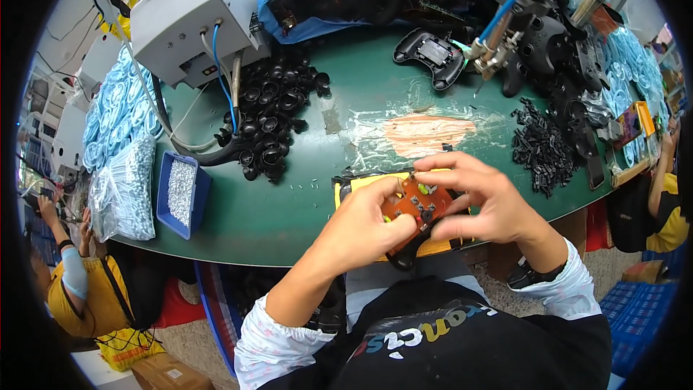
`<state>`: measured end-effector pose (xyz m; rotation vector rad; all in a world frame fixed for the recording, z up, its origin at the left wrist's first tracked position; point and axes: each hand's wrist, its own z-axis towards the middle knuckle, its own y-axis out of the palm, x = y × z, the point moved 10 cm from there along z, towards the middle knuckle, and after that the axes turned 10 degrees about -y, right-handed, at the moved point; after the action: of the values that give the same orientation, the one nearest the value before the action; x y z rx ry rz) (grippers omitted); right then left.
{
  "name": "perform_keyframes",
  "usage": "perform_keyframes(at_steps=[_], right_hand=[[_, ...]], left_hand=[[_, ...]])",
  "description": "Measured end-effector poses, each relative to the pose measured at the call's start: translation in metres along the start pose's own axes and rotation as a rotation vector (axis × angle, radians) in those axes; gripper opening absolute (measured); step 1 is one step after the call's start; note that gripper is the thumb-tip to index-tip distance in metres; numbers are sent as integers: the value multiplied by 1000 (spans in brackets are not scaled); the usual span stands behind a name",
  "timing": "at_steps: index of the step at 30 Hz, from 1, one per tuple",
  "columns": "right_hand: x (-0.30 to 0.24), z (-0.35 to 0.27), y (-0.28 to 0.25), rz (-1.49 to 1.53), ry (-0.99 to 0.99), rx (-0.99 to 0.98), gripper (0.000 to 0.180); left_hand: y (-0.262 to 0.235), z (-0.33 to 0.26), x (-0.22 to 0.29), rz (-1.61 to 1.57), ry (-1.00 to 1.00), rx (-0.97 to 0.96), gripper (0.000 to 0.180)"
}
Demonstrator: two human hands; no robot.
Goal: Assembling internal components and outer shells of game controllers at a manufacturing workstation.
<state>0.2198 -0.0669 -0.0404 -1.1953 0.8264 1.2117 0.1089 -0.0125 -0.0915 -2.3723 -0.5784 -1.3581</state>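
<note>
Board [413, 204] held between hands, component side turned up, clamped in left hand [359, 222]. Right hand [489, 201] cupped at board's right; firm hold cannot be told. Long axis obscured by fingers; black handle [403, 259] below hands pointed toward person.

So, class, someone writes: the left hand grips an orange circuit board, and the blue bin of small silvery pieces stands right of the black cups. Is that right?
Not quite: the head view shows the blue bin of small silvery pieces left of the black cups. The left hand does grip an orange circuit board.
</note>
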Motion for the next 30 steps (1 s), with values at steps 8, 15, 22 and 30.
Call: perform_keyframes(at_steps=[8,15,22,30], right_hand=[[32,-12,-23,123,-144,413,15],[47,-2,-15,358,-15,565,15],[32,-27,-14,-116,-170,510,15],[26,-28,-13,-404,-172,446,17]], left_hand=[[-28,-50,-18,302,304,497,61],[6,-39,-11,483,461,455,48],[-13,-40,-25,325,407,564,31],[-30,-48,-24,243,369,553,14]])
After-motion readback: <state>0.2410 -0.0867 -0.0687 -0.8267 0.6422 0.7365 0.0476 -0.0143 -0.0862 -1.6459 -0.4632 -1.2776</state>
